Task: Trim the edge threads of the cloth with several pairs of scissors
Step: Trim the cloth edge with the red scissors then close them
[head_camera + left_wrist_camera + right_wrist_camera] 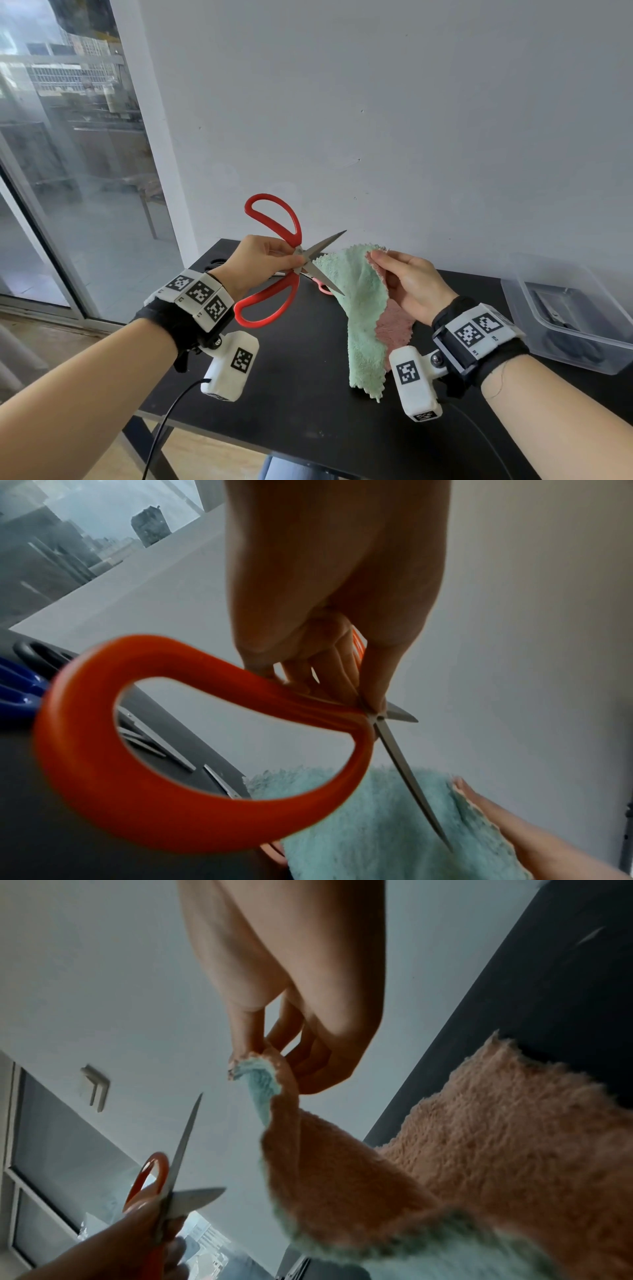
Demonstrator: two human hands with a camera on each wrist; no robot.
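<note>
My left hand point(263, 260) pinches the red-handled scissors point(274, 274) at their pivot, not through the loops. The blades point(323, 260) are spread wide, one pointing up right, the other lying across the cloth. A fluffy cloth point(359, 315), mint green on one side and pink on the other, hangs above the black table point(291, 377). My right hand point(407, 277) pinches its top corner. In the left wrist view the red handle loop point(192, 750) fills the frame and one blade point(411, 780) crosses the cloth point(377, 831). The right wrist view has the pinched corner point(260, 1069) and the open blades point(185, 1177).
More scissors lie on the table behind the cloth: a pink handle point(323, 287), and in the left wrist view blue handles point(17, 688) and steel blades point(154, 737). A clear plastic box point(565, 308) stands at the right. A grey wall rises behind; a window is at the left.
</note>
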